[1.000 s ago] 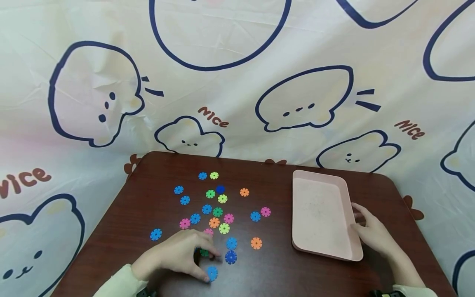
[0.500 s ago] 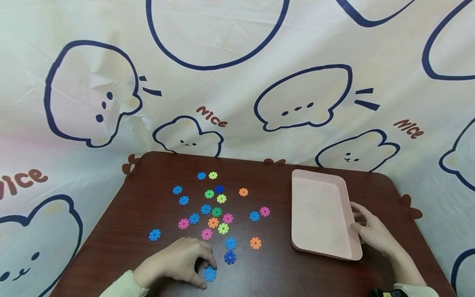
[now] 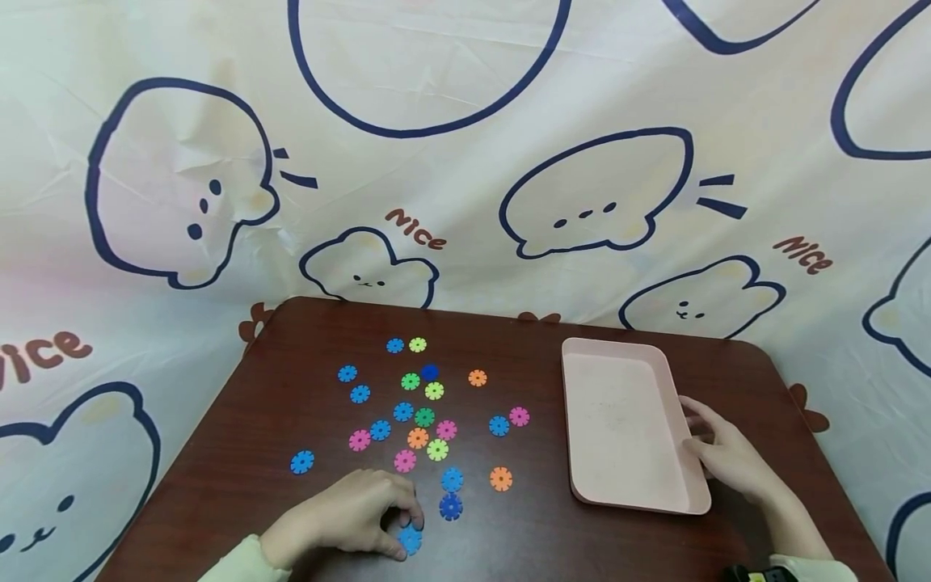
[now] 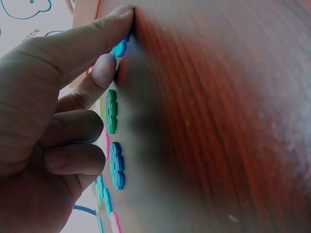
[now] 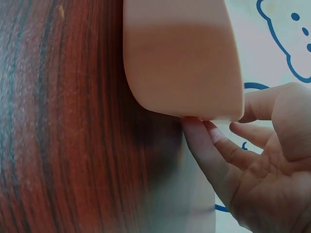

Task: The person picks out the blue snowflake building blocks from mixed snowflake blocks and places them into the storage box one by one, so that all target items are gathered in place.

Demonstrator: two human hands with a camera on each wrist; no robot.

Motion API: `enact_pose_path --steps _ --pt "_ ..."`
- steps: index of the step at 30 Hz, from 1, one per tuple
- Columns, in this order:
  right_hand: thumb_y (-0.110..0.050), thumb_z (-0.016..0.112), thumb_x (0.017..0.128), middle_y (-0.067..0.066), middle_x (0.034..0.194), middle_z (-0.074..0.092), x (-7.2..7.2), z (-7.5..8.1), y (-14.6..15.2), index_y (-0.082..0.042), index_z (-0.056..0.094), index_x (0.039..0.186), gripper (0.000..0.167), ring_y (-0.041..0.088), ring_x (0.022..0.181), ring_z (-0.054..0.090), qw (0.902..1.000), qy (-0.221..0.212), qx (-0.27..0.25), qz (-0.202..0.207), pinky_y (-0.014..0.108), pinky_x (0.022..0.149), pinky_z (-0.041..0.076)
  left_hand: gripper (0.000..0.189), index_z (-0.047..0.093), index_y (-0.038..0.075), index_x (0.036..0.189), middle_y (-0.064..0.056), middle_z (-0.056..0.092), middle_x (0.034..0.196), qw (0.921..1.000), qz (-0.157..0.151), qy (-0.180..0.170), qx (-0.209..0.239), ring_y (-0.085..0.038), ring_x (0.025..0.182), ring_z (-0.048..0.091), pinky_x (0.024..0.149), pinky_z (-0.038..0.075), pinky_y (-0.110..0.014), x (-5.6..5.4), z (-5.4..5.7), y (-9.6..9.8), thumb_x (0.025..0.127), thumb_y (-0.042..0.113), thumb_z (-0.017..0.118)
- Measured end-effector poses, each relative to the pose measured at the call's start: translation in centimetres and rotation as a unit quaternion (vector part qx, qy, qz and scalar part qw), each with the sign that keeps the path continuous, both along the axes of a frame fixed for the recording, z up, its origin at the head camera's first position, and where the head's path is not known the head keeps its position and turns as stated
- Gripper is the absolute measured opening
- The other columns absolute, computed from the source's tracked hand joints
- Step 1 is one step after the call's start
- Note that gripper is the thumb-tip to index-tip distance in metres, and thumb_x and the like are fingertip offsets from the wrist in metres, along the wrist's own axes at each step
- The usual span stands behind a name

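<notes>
My left hand (image 3: 356,511) is low over the near part of the table, thumb and index finger at opposite edges of a light blue notched plastic disc (image 3: 410,539). In the left wrist view this blue disc (image 4: 119,47) shows between the two fingertips, while the other fingers curl in. A green disc (image 4: 111,111) lies beneath that hand, hidden in the head view. On the right, a shallow pink tray (image 3: 625,428) rests on the table with bare inside. My right hand (image 3: 730,453) grips its right side, the fingertips (image 5: 194,127) right at the wall.
Several notched discs in blue, green, pink, orange and yellow lie scattered over the left and middle of the brown table (image 3: 545,533). A dark blue disc (image 3: 451,507) and an orange disc (image 3: 501,478) are nearest the left hand's right side. A patterned cloth (image 3: 465,186) hangs behind.
The left thumb and index finger have closed in around the light blue disc, and the hand now covers the green one. The tray's far end has swung slightly left with the right hand.
</notes>
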State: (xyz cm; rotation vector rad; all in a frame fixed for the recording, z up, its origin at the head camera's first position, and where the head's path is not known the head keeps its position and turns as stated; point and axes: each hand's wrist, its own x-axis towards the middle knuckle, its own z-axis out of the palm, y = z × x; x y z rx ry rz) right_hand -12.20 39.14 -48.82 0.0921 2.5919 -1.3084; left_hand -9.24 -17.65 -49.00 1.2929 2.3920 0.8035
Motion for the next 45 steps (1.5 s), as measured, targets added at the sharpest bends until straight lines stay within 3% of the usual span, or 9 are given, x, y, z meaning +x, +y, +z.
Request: enact_pose_path --steps 6,13,21,27,34,45 --pt "-0.003 0.055 0.102 0.031 0.136 0.047 0.0 -0.2 0.1 -0.002 0.023 0.163 0.068 0.034 0.104 0.065 1.0 0.003 -0.002 0.0 0.043 0.064 0.06 0.024 0.076 0.034 0.102 0.026 0.06 0.097 0.9999 0.004 -0.007 -0.011 0.004 0.083 0.053 0.072 0.047 -0.021 0.2 0.3 0.0 0.083 0.039 0.089" --pt "-0.003 0.055 0.102 0.031 0.136 0.047 0.2 -0.3 0.1 -0.002 0.023 0.163 0.068 0.035 0.105 0.065 0.9999 0.002 -0.011 0.0 0.043 0.064 0.06 0.025 0.077 0.032 0.106 0.024 0.066 0.103 0.9999 -0.003 -0.008 0.007 0.006 0.087 0.057 0.075 0.051 -0.022 0.4 0.5 0.0 0.084 0.035 0.089" --pt "-0.003 0.055 0.102 0.032 0.136 0.047 0.2 -0.1 0.1 -0.002 0.022 0.163 0.069 0.034 0.103 0.065 0.9999 -0.002 -0.015 -0.002 0.044 0.064 0.06 0.024 0.079 0.03 0.109 0.024 0.069 0.101 0.9997 -0.01 -0.02 0.012 0.004 0.082 0.057 0.073 0.05 -0.019 0.5 0.5 -0.1 0.087 0.034 0.086" --pt "-0.005 0.054 0.103 0.03 0.135 0.048 0.1 0.0 -0.1 -0.004 0.023 0.163 0.068 0.032 0.103 0.065 0.9999 -0.01 -0.005 -0.007 0.044 0.065 0.06 0.024 0.08 0.029 0.11 0.026 0.069 0.096 0.999 -0.009 -0.034 0.026 0.004 0.073 0.054 0.063 0.047 -0.016 0.7 0.3 -0.1 0.087 0.03 0.087" --pt "-0.004 0.055 0.103 0.03 0.133 0.05 0.2 0.0 -0.1 -0.003 0.022 0.163 0.068 0.033 0.103 0.066 0.9999 -0.008 -0.015 -0.004 0.044 0.065 0.06 0.022 0.081 0.028 0.111 0.025 0.071 0.097 0.9965 -0.003 -0.063 0.054 0.004 0.073 0.055 0.062 0.048 -0.017 0.9 0.1 0.0 0.09 0.031 0.084" --pt "-0.004 0.055 0.104 0.032 0.134 0.048 0.3 0.1 0.0 -0.003 0.022 0.163 0.069 0.035 0.105 0.065 0.9996 -0.008 -0.027 0.003 0.044 0.066 0.06 0.024 0.08 0.022 0.114 0.02 0.073 0.101 0.992 0.007 -0.059 0.111 -0.002 0.079 0.063 0.068 0.054 -0.022 0.6 0.9 1.4 0.091 0.026 0.083"
